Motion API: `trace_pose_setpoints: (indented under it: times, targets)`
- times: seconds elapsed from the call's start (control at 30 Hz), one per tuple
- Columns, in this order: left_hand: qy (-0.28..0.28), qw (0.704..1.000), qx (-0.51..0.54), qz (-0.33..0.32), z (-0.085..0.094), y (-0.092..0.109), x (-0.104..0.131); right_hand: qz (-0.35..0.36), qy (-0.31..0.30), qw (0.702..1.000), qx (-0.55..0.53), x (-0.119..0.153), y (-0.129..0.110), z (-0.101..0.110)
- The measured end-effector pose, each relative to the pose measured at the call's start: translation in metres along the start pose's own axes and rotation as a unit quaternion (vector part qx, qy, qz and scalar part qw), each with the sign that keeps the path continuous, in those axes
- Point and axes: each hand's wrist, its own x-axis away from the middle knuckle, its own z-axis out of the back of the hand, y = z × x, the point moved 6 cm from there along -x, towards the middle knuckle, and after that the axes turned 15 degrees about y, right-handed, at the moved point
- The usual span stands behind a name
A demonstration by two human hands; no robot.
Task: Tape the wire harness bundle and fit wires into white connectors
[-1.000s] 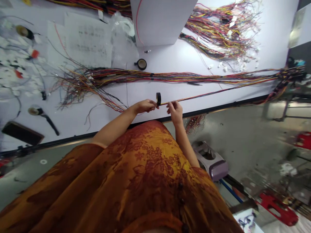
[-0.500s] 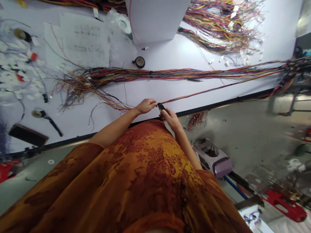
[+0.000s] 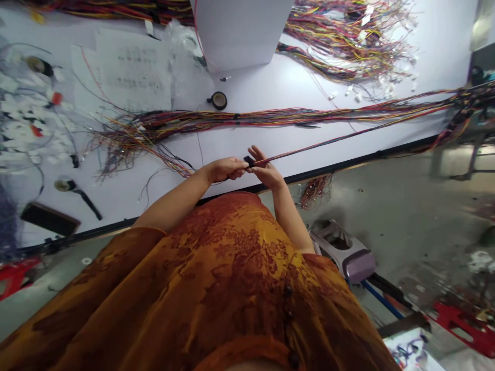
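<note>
Thin wire bundle [image 3: 328, 141] in the head view: lies well apart from printed sheets [image 3: 133, 67], with rows of print too blurred to read. Shows red and dark strands drawn close together, straight, slanting away to the right. Passes through left hand [image 3: 229, 168], closed fingertips pinching it beside black tape [image 3: 248, 162]; crosses right hand [image 3: 266, 172], opened with fingers spread. Runs near dark table edge [image 3: 348, 164]; leaves white tabletop [image 3: 222, 141] showing up to thick wire bundle [image 3: 270, 118], narrowing rightward.

left grip [image 3: 228, 168]: pinched | right grip [image 3: 268, 174]: fingers [image 3: 258, 153] parted (beside left) | forearms [image 3: 174, 198]: angled inward
</note>
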Motion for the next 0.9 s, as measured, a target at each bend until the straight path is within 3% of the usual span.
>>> trace_pose_setpoints:
  times: [0.07,0.13,0.2,0.27,0.37,0.47,0.57,0.63,0.7,0.77,0.83,0.9]
  targets:
    - [0.029,0.999,-0.03,-0.03,0.0,0.004,0.0,-0.023,-0.034,0.999,0.007,-0.002,0.001,-0.007]
    - [0.1,0.984,-0.11,-0.095,0.003,0.008,-0.001,-0.036,-0.024,0.999,0.026,0.009,0.001,-0.005]
    - [0.177,0.947,-0.205,-0.175,0.005,0.013,-0.002,-0.035,0.017,0.998,0.052,0.03,0.002,0.002]
    - [0.209,0.916,-0.261,-0.222,0.003,0.014,-0.003,-0.037,0.04,0.996,0.076,0.049,0.006,0.007]
    - [0.172,0.935,-0.248,-0.185,0.001,0.01,-0.01,-0.054,0.049,0.994,0.075,0.057,0.014,0.007]
    - [0.14,0.962,-0.198,-0.128,0.0,0.007,-0.015,-0.065,0.091,0.993,0.044,0.044,0.023,0.005]
    - [0.149,0.963,-0.168,-0.146,-0.002,0.006,-0.019,-0.068,0.121,0.99,0.033,0.032,0.028,0.0]
    - [0.177,0.959,-0.154,-0.159,-0.002,0.0,-0.025,-0.033,0.143,0.988,0.057,0.031,0.024,-0.004]
    - [0.2,0.956,-0.149,-0.154,-0.001,-0.009,-0.034,0.047,0.175,0.976,0.117,0.037,0.011,-0.01]
    - [0.241,0.947,-0.156,-0.145,0.006,-0.015,-0.042,0.138,0.145,0.963,0.182,0.047,-0.002,-0.026]
    - [0.28,0.94,-0.151,-0.12,0.018,-0.018,-0.046,0.19,0.068,0.954,0.221,0.056,-0.005,-0.042]
    - [0.252,0.958,-0.107,-0.087,0.024,-0.018,-0.046,0.185,0.05,0.944,0.268,0.054,0.002,-0.039]
